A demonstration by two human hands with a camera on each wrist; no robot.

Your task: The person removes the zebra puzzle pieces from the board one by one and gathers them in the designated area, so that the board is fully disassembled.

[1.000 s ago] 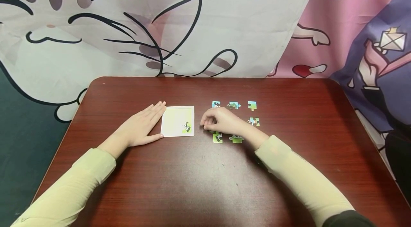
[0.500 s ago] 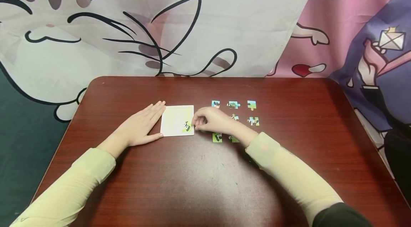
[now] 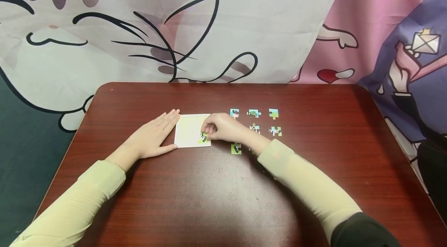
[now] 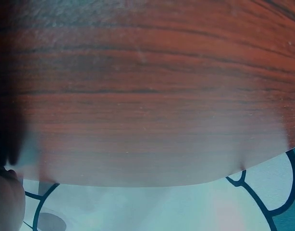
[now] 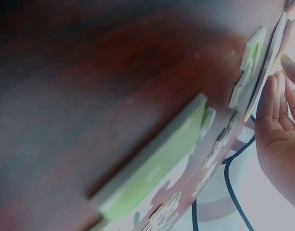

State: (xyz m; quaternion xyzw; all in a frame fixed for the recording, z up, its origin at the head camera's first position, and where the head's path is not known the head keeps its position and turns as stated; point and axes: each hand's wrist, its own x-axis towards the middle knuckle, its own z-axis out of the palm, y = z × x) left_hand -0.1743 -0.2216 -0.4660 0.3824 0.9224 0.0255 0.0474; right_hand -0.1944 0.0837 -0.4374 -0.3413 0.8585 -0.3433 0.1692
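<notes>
My left hand (image 3: 153, 136) lies flat with fingers straight, fingertips and thumb at the left edge of a white square puzzle tray (image 3: 185, 130). A green puzzle piece (image 3: 202, 138) with a black-and-white picture lies in the tray's lower right corner. My right hand (image 3: 223, 127) reaches in from the right with curled fingers, thumb and fingertips right over this piece; I cannot tell whether they pinch anything. In the right wrist view the right hand (image 5: 282, 125) is beside the tray's edge. Only a bit of the left hand (image 4: 8, 202) shows in the left wrist view.
Right of the tray, several loose puzzle pieces lie in rows, including a top right piece (image 3: 274, 113), one below it (image 3: 275, 131) and a lower left one (image 3: 236, 148). My right forearm covers part of these rows. A cartoon cloth (image 3: 279, 18) hangs behind the brown table (image 3: 195, 192).
My right hand has moved left from the loose pieces to over the tray's lower right corner. The left hand has stayed at the tray's left edge.
</notes>
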